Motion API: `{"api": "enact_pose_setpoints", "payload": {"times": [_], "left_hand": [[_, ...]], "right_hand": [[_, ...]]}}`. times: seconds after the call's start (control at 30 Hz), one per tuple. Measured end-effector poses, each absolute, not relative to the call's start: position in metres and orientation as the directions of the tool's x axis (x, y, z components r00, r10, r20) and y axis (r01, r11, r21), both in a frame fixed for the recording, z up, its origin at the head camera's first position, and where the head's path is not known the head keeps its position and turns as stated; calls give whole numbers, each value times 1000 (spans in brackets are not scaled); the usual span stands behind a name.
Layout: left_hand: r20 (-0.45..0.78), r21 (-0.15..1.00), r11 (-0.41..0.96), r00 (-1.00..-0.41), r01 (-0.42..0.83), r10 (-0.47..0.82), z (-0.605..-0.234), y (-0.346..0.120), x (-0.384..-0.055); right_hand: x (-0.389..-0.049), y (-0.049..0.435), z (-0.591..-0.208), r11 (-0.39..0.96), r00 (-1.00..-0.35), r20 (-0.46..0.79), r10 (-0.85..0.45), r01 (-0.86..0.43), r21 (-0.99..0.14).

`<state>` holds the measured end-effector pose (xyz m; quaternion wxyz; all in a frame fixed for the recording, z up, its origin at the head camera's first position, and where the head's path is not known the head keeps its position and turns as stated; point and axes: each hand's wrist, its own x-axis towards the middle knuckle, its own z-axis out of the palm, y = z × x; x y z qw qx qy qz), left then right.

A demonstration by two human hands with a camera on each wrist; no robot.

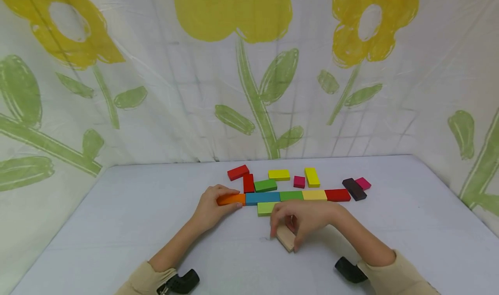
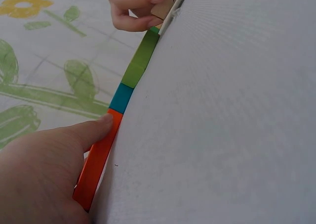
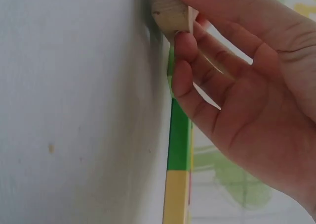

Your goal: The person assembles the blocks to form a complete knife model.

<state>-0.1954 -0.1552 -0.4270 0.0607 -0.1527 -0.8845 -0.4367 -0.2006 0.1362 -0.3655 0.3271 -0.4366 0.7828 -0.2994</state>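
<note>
My left hand (image 1: 210,207) pinches the orange block (image 1: 235,199) at the left end of a row, thumb on its near side. Rightward the row runs through a blue block (image 1: 263,198), a green block (image 1: 291,195), a pale yellow block (image 1: 315,195) and a red block (image 1: 338,195). Against the near side of the blue block lies a light green block (image 1: 266,209), its right end hidden by my right hand (image 1: 308,215). Between thumb and fingers, that hand holds a plain wooden block (image 3: 172,10), slanted in front of the row.
Behind the row lie loose red blocks (image 1: 238,172), a green block (image 1: 266,185), yellow blocks (image 1: 278,175) and a small pink block (image 1: 299,182). At the right, a dark block (image 1: 354,189) touches or overlaps another pink block (image 1: 364,183). A flowered curtain (image 1: 156,113) stands behind the white table (image 1: 136,199).
</note>
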Motion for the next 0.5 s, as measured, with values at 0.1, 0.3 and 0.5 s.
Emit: {"api": "enact_pose_setpoints", "payload": {"times": [0.1,0.3,0.5], "left_hand": [[239,751,577,-947,320,214,-427,-155,-195],[238,751,579,-948,317,211,-428,-156,-196],[241,752,575,-946,322,215,-429,-156,-196]], "right_hand": [[-204,141,-365,445,-390,-269,-881,-487,-751],[-206,149,-362,457,-363,-305,-880,-474,-752],[-210,155,-362,426,-346,-283,-894,-469,-773]]}}
